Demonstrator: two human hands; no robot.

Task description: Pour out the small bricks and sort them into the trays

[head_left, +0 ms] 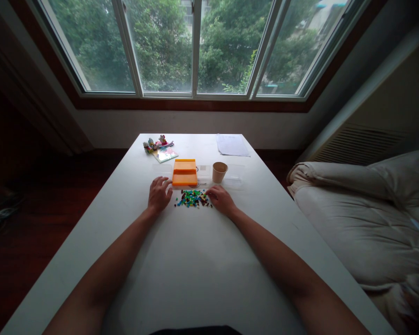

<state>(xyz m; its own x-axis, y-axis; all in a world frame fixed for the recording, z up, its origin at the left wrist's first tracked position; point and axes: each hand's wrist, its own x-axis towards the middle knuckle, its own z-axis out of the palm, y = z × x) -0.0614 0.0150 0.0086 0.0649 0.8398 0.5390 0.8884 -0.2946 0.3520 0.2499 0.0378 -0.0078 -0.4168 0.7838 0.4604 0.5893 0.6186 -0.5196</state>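
My left hand (159, 194) rests on the white table with its fingers apart, holding nothing, just left of an orange two-part tray (185, 178). A loose pile of small coloured pieces (192, 198), green, blue, yellow and dark brown, lies between my hands. At the pile's right edge, the fingers of my right hand (222, 200) are drawn together; whatever is between the fingertips is too small to make out. A brown paper cup (219, 172) stands upright behind my right hand, to the right of the tray.
Clear plastic containers (234, 174) sit around the cup and tray. Small colourful figures (149, 145) and a patterned square card (165, 154) lie at the back left of the table (195, 270). White paper sheets (233, 144) are at the back right. A padded sofa (342, 223) stands to the right.
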